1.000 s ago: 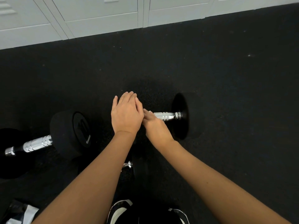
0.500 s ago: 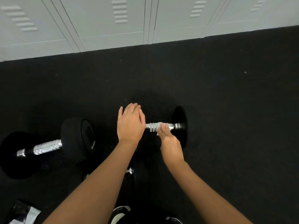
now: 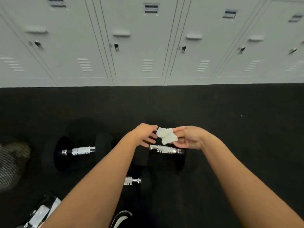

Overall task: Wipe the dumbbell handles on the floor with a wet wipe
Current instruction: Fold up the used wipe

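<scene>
Both hands, left hand (image 3: 144, 134) and right hand (image 3: 189, 137), pinch the wet wipe (image 3: 166, 135), forearm hiding a dumbbell (image 3: 166, 149) head

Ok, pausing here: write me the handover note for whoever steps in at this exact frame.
Right hand: pinches the crumpled wet wipe, held in the air above the right dumbbell's handle.
Left hand: fingers at the wipe's left edge; whether they grip it cannot be told.
Three dumbbells on the black floor: left one, right one under the hands, a third nearer the body, mostly hidden by the left arm.
Done: cannot be judged from this frame alone.
Left: bring the wipe back down and wipe any handles not yet wiped.
</scene>
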Demonstrator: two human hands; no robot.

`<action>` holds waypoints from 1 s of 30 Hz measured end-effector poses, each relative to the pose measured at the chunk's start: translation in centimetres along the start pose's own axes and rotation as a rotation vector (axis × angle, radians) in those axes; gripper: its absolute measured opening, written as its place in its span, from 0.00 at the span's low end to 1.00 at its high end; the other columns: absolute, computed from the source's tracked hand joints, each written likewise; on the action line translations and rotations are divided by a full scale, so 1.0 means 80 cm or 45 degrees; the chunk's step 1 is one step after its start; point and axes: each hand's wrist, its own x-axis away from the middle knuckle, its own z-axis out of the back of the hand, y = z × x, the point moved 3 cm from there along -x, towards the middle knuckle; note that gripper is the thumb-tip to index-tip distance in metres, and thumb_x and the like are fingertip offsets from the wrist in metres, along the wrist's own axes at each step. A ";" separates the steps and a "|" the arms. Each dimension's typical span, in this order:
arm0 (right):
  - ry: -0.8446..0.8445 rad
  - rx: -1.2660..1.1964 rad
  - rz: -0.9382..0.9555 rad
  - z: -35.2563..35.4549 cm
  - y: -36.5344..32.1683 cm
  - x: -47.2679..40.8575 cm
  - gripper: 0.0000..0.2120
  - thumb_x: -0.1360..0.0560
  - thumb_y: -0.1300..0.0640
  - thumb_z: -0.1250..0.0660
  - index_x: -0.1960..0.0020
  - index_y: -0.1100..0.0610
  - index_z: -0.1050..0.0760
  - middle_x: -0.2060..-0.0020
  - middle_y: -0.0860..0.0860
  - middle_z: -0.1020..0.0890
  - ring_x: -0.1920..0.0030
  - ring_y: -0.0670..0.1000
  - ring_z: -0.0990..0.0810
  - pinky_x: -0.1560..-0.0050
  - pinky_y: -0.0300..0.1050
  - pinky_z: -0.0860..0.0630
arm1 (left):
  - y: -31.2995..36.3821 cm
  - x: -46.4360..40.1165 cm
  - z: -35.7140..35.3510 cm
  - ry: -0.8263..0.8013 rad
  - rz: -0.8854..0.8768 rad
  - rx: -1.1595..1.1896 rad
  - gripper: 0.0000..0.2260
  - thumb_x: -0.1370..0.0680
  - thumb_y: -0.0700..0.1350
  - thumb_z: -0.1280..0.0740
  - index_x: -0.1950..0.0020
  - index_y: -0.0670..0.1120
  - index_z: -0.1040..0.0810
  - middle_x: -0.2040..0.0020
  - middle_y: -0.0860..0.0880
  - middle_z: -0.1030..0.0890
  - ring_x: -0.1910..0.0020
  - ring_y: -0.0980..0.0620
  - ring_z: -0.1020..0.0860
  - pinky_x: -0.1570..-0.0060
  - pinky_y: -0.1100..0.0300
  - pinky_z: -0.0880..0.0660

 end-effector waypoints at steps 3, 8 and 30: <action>0.006 0.085 0.125 -0.031 -0.042 0.033 0.08 0.25 0.70 0.37 0.54 0.60 0.23 0.59 0.56 0.18 0.61 0.50 0.18 0.68 0.35 0.21 | 0.012 0.062 0.020 -0.012 -0.053 0.271 0.17 0.20 0.55 0.44 0.41 0.43 0.26 0.47 0.44 0.20 0.49 0.46 0.21 0.50 0.49 0.23; -0.135 0.038 0.248 -0.111 -0.085 0.071 0.08 0.25 0.68 0.36 0.47 0.65 0.23 0.47 0.60 0.19 0.51 0.54 0.18 0.59 0.39 0.18 | 0.016 0.172 0.068 0.252 -0.268 0.603 0.14 0.21 0.53 0.39 0.42 0.46 0.25 0.49 0.45 0.19 0.51 0.48 0.19 0.54 0.53 0.21; -0.373 0.335 0.369 -0.494 -0.089 0.023 0.07 0.26 0.64 0.33 0.48 0.63 0.23 0.56 0.58 0.18 0.60 0.52 0.18 0.64 0.41 0.20 | -0.177 0.323 0.346 1.154 -0.558 0.795 0.06 0.23 0.34 0.36 0.48 0.38 0.24 0.66 0.47 0.23 0.69 0.55 0.23 0.72 0.66 0.27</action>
